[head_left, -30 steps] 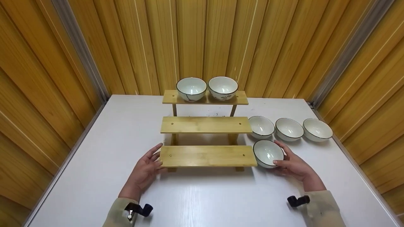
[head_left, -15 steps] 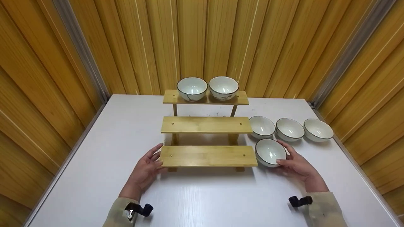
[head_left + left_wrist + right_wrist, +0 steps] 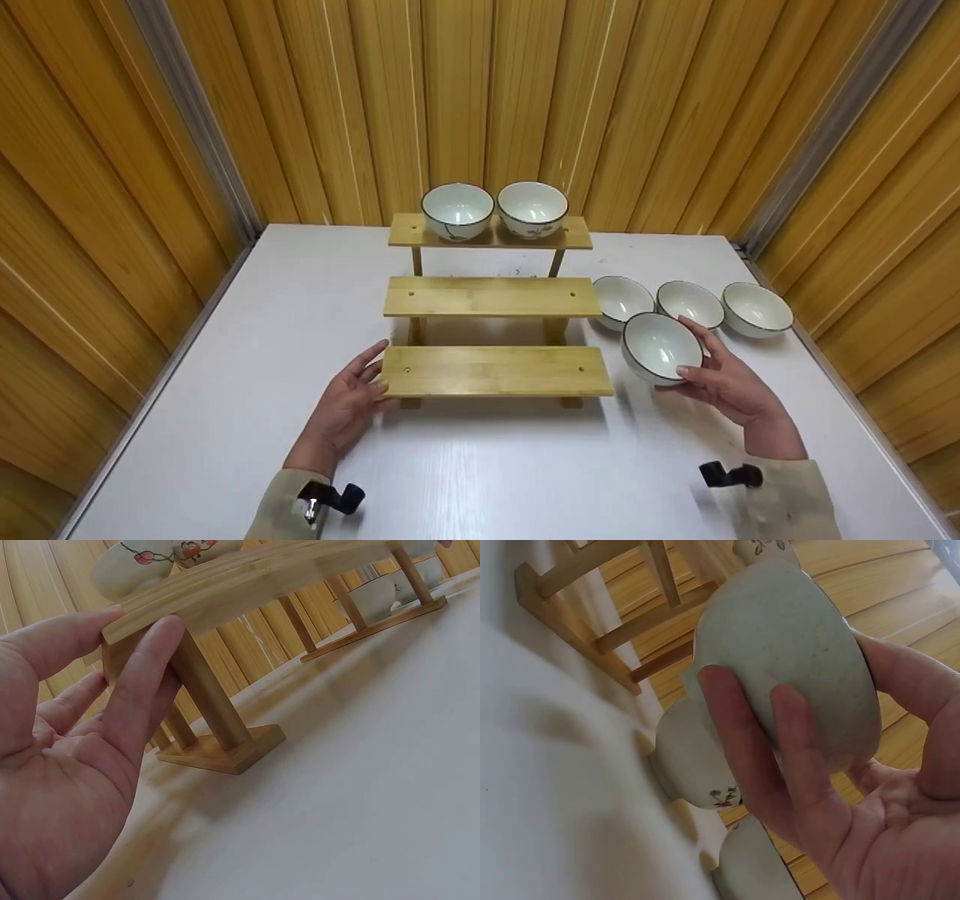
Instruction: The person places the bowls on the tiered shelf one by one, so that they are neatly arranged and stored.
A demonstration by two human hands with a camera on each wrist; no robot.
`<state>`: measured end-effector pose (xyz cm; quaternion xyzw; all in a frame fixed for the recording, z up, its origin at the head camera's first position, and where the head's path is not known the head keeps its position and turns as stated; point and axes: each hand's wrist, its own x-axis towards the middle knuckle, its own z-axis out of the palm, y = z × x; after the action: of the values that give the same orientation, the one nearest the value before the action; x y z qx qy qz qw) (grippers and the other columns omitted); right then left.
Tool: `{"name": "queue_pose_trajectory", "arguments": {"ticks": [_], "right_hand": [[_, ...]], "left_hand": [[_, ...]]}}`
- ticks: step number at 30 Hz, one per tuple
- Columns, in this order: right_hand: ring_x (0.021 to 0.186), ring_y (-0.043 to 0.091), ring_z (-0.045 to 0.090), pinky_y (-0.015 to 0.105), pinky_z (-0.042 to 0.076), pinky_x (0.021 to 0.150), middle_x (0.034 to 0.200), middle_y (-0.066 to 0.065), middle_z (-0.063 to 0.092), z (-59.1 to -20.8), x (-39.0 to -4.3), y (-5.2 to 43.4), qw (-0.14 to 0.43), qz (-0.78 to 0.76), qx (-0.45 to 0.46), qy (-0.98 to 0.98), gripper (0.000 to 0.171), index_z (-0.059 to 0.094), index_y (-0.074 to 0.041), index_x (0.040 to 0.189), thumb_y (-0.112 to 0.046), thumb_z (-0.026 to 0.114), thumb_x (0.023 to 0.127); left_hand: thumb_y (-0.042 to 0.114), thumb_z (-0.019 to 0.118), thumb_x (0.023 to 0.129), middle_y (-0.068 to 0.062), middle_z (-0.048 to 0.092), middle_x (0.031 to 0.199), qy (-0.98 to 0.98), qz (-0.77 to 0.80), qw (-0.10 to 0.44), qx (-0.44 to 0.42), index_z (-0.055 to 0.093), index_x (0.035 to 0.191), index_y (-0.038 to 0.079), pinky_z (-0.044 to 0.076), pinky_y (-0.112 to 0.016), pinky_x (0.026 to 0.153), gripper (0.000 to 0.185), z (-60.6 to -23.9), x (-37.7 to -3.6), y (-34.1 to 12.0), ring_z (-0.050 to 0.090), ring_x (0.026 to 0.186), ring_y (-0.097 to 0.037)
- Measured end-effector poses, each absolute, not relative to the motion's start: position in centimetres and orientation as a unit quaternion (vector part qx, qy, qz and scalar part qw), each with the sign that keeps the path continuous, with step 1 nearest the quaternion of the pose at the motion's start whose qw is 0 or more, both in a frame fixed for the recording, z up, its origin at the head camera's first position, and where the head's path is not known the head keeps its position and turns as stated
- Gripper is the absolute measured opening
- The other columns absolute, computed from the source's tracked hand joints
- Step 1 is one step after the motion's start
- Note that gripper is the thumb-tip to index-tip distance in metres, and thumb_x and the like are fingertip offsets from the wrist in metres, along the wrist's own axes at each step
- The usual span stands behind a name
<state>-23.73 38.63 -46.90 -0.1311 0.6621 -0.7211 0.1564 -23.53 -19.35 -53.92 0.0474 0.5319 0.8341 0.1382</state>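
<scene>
Right of the bamboo stepped rack (image 3: pixel 491 300), the right hand (image 3: pixel 731 390) grips a white bowl (image 3: pixel 660 347), fingers curled under its wall and thumb at the rim, lifted clear of the white table (image 3: pixel 480 465). The empty middle shelf (image 3: pixel 491 297) lies to its left, slightly farther away. The left hand (image 3: pixel 346 405) rests straight fingers against the bottom shelf's (image 3: pixel 495 370) left end. Three bowls (image 3: pixel 688 304) stand just behind; two more (image 3: pixel 493 210) occupy the top shelf.

Beige sleeves (image 3: pixel 787 499), black wrist straps (image 3: pixel 730 474)
</scene>
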Motion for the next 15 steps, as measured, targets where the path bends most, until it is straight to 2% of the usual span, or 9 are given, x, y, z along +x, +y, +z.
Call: {"name": "queue_pose_trajectory", "arguments": {"ticks": [10, 15], "right_hand": [[0.098, 0.028, 0.076, 0.033, 0.061, 0.092, 0.143, 0.003, 0.032, -44.1, -23.7, 37.6, 0.152, -0.735, -0.142, 0.645, 0.077, 0.024, -0.034, 0.16, 0.009, 0.048, 0.101], [0.097, 0.028, 0.077, 0.034, 0.061, 0.092, 0.14, 0.005, 0.04, -42.7, -24.2, 36.7, 0.155, -0.731, -0.158, 0.646, 0.076, 0.022, -0.03, 0.161, 0.01, 0.047, 0.101]], "left_hand": [[-0.005, 0.062, 0.096, -0.004, 0.053, 0.145, 0.535, 0.832, 0.139, 0.046, 0.027, 0.163, 0.015, 0.059, -0.035, 0.092, 0.078, -53.9, -23.5, -19.3, 0.067, 0.119, -0.021], [-0.004, 0.063, 0.095, -0.005, 0.053, 0.144, 0.536, 0.831, 0.14, 0.049, 0.026, 0.163, 0.015, 0.059, -0.034, 0.091, 0.079, -53.9, -23.6, -19.3, 0.068, 0.117, -0.02]]}}
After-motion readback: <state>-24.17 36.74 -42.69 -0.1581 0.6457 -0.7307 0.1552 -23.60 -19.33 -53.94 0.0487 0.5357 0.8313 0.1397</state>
